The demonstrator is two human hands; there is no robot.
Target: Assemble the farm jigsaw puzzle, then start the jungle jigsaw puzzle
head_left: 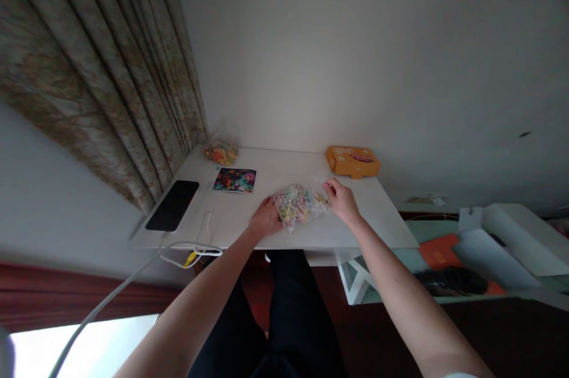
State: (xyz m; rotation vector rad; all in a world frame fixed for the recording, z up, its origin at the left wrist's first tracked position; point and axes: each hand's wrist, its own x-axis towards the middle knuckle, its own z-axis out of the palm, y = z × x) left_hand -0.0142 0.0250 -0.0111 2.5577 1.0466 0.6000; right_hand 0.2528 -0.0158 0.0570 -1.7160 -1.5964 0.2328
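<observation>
probably light, soft and slippery, the clear bag (pixel 293 203) suits an edge grip — right hand (pixel 341 199) pinching one end, left hand (pixel 265 217) gripping the other.

Before you, a clear, crinkled plastic bag (pixel 295 202) holds a jumble of small multicoloured pieces, bunched mostly toward its left; it stretches left to right by the white table's (pixel 284 166) near edge, right of centre.

I have room to slide my right hand (pixel 343 200) over the tabletop (pixel 284 163) between picture card (pixel 234 180) and orange box (pixel 354 163); the wall (pixel 284 70) stops me behind, phone (pixel 173 205) and cables (pixel 190 258) crowd the left.
</observation>
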